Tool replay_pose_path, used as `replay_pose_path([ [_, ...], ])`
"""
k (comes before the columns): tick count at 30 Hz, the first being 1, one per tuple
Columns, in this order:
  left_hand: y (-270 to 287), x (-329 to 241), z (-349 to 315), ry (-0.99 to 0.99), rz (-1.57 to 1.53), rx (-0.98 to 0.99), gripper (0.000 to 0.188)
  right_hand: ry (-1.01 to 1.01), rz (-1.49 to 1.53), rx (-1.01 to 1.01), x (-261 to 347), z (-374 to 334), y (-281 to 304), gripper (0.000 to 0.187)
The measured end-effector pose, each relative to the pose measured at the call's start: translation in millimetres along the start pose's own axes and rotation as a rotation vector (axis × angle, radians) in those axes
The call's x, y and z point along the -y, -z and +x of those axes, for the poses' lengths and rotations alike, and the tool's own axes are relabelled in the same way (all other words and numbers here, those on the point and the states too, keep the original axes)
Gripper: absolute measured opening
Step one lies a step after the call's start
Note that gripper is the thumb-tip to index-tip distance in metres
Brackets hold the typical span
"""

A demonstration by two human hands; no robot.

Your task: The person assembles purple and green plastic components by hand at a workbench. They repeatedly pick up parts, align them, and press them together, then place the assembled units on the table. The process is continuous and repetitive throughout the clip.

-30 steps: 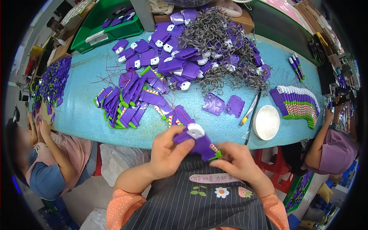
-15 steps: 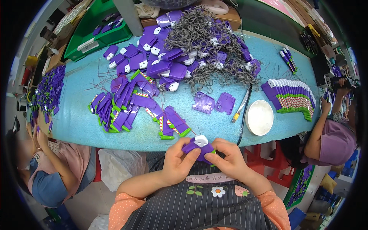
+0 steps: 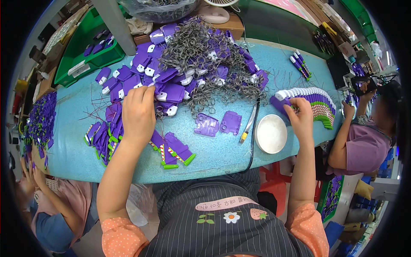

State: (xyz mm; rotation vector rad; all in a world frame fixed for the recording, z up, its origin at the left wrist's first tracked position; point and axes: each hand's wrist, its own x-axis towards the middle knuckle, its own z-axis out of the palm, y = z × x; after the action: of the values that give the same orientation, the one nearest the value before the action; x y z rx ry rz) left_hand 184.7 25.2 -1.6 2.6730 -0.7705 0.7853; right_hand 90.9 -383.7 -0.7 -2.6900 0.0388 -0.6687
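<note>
While a white bowl (image 3: 271,134) sits near me on the table (image 3: 214,160), my right hand (image 3: 302,118) bends its fingers at the left end of the purple row (image 3: 319,105); my left hand (image 3: 139,113) bunches its fingers over the purple pile (image 3: 173,93), grey rings (image 3: 188,47) beyond. Remotely, I cannot tell whether either grips anything.

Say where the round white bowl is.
In the head view, the white bowl sits on the table, right of centre, beside the black cable, below and left of the right hand.
</note>
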Motion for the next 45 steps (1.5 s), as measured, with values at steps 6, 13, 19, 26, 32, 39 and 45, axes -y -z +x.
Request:
replay_pose_path([
  [6,52,-39,-19,-0.052,-0.258,-0.048,0.03,-0.058,-0.033,-0.121,33,-13,-3,0.041],
  [13,67,-96,-69,-0.341,-0.892,0.266,0.04,0.327,0.927,0.949,161,-34,2,0.075],
  [19,63,-107,-111,0.512,-1.496,0.535,0.051,0.312,0.647,0.72,179,-60,-15,0.07],
  [26,58,-106,-110,0.397,-1.406,0.525,0.048,0.292,0.512,0.557,188,-78,-21,0.074],
  [32,46,-95,-124,0.756,-1.441,0.421,0.035,0.265,0.51,0.483,182,-82,-27,0.081],
  [39,48,-62,-122,1.218,-1.626,0.107,0.025,0.407,0.253,0.465,203,-61,-55,0.085],
  [45,44,-83,-128,1.16,-1.612,0.099,0.03,0.499,0.372,0.353,197,-66,-86,0.048],
])
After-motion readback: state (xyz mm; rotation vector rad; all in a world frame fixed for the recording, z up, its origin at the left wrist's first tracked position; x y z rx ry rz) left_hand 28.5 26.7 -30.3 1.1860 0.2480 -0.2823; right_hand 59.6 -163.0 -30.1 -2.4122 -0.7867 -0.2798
